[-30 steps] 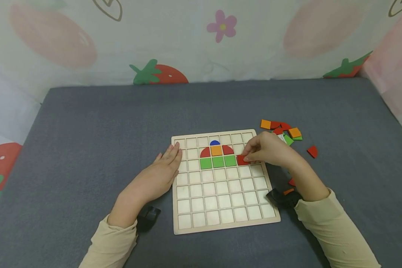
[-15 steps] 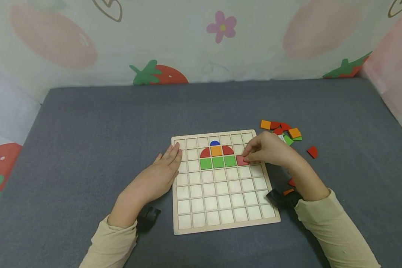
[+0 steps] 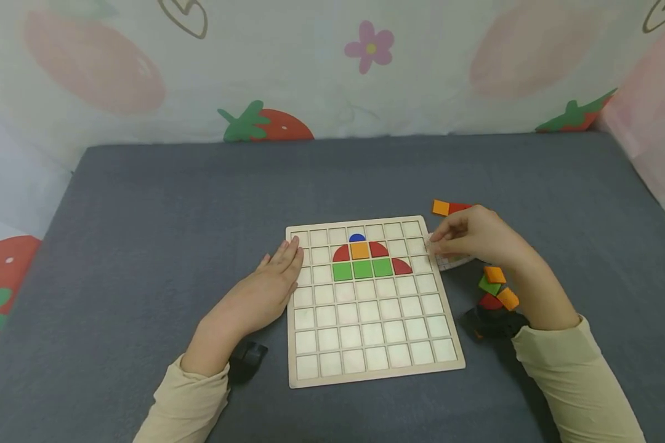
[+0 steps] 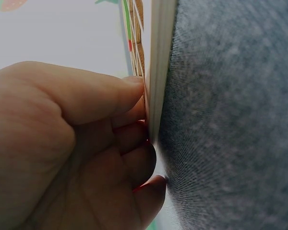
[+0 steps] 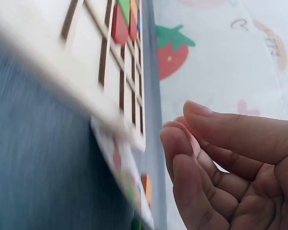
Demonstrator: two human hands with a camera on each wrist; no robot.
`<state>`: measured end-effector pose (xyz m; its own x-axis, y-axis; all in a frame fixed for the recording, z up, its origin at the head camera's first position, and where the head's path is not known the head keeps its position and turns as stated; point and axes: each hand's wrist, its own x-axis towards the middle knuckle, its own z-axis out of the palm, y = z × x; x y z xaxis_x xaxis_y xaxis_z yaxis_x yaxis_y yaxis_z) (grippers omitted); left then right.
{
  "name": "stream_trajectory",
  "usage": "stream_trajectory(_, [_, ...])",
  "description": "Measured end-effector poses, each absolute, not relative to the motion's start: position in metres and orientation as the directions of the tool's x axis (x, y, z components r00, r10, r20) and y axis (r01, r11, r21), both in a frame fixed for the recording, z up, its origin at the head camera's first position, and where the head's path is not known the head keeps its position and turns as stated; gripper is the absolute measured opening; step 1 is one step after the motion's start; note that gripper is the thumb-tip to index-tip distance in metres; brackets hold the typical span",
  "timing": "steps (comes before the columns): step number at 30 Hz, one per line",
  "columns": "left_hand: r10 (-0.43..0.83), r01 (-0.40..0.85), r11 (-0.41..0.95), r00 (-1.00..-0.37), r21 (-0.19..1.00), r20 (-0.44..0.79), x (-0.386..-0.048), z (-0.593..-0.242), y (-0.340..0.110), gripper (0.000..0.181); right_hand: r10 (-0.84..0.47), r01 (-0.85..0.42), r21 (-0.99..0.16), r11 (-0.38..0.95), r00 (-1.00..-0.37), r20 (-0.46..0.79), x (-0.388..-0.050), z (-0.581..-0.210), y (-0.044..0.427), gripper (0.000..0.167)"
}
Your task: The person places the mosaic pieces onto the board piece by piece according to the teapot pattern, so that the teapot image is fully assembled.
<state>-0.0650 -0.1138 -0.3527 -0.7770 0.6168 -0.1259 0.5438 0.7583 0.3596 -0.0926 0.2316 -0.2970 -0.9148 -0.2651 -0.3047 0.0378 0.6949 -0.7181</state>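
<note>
A wooden grid board (image 3: 377, 375) lies on the table. On it sit a blue half-disc (image 3: 357, 237), an orange square (image 3: 359, 250), red quarter-circles and a row of green squares (image 3: 362, 269). One red quarter-circle (image 3: 401, 266) occupies the cell right of the greens. My left hand (image 3: 263, 295) rests on the board's left edge with fingers extended. Beyond the right edge, my right hand (image 3: 484, 243) hovers by a printed card (image 3: 455, 263), fingertips near its corner. The right wrist view shows thumb and fingers (image 5: 185, 175) loosely bent, nothing visible between them; the card (image 5: 116, 158) sits lower left.
Loose tiles in orange (image 3: 494, 274), green (image 3: 489, 285) and red (image 3: 490, 302) lie by the right wrist. An orange tile (image 3: 441, 207) and red tile (image 3: 459, 208) are behind the right hand. A strawberry-print cloth (image 3: 282, 123) hangs at the table's back edge.
My right hand has let go of the red quarter-circle and moved right, off the board. Loose tiles now appear nearer the front, and more of the card shows. The left hand stays put.
</note>
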Motion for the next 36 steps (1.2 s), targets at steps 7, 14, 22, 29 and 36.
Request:
stream_trajectory(7, [0.622,0.549,0.758,-0.771,0.351,-0.136,-0.067,-0.352,-0.111,0.051,-0.202,0.042,-0.687,0.726,-0.941,-0.271,-0.083,-0.296,0.268,0.021])
stream_trajectory(14, [0.625,0.551,0.756,-0.769,0.354,-0.137,-0.068,-0.352,-0.111,0.051,-0.152,0.058,-0.69,0.721,-0.959,-0.24,-0.075,-0.295,0.295,0.027])
stream_trajectory(22, [0.627,0.552,0.753,-0.767,0.358,-0.134,-0.067,-0.351,-0.112,0.051,-0.106,0.089,-0.679,0.729,-0.965,-0.241,-0.074,-0.295,0.315,0.035])
stream_trajectory(29, [0.628,0.556,0.751,-0.769,0.356,-0.122,-0.065,-0.349,-0.113,0.051,-0.091,0.112,-0.693,0.712,-0.964,-0.249,-0.075,-0.301,0.324,0.033])
stream_trajectory(36, [0.631,0.563,0.742,-0.77,0.364,-0.097,-0.066,-0.35,-0.112,0.051,-0.133,0.126,-0.692,0.711,-0.942,-0.308,-0.078,-0.306,0.33,0.03])
